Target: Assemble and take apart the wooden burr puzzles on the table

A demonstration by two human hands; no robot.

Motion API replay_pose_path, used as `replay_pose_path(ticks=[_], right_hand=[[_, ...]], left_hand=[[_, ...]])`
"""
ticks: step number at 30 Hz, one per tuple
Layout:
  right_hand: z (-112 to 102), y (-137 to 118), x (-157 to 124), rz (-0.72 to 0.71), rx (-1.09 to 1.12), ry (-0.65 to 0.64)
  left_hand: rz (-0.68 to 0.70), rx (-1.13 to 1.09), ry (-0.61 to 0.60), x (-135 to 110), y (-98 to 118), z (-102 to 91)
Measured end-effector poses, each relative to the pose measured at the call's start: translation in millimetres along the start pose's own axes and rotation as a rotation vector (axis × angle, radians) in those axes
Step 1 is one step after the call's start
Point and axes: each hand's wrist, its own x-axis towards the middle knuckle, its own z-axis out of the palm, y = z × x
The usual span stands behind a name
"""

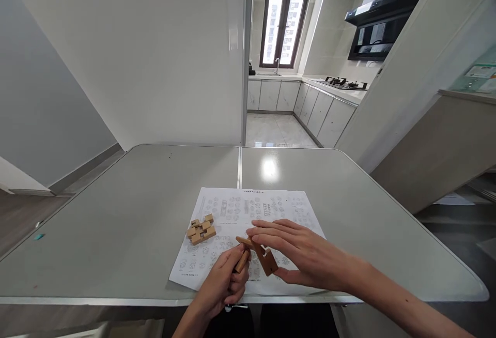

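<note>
My left hand (223, 277) is closed around a wooden puzzle piece (242, 262) near the front edge of the table. Between the thumb and fingertips of my right hand (304, 247) is a notched wooden puzzle piece (268, 263), tilted, with a cut-out in its side. The two pieces meet or overlap by the left fingertips; whether they interlock I cannot tell. Several more notched wooden blocks (202, 234) lie in a cluster to the left, on a printed paper sheet (209, 201) with rows of small diagrams. Both hands are over this sheet.
The sheet lies on a grey-green table (127, 224) with a metal trim and a centre seam (239, 167). A small teal scrap (39, 236) is near the left edge. Beyond stand a white wall panel (174, 54) and a kitchen with counters (279, 94).
</note>
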Motion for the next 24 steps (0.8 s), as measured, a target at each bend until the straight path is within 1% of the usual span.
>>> replay_pose_path(ticks=[5, 12, 20, 24], right_hand=[[-8, 0, 2, -0.056, -0.023, -0.059], [-12, -2, 12, -0.132, -0.162, -0.119], [-15, -2, 18, -0.229, -0.349, -0.140], [-18, -5, 21, -0.230, -0.380, -0.143]], left_hand=[[0.008, 0.006, -0.031, -3, 1, 1.3], [0.012, 0.006, -0.028, -3, 2, 2.2], [0.052, -0.001, -0.004, -1, -3, 0.5], [0.047, -0.005, 0.016, -2, -1, 2.7]])
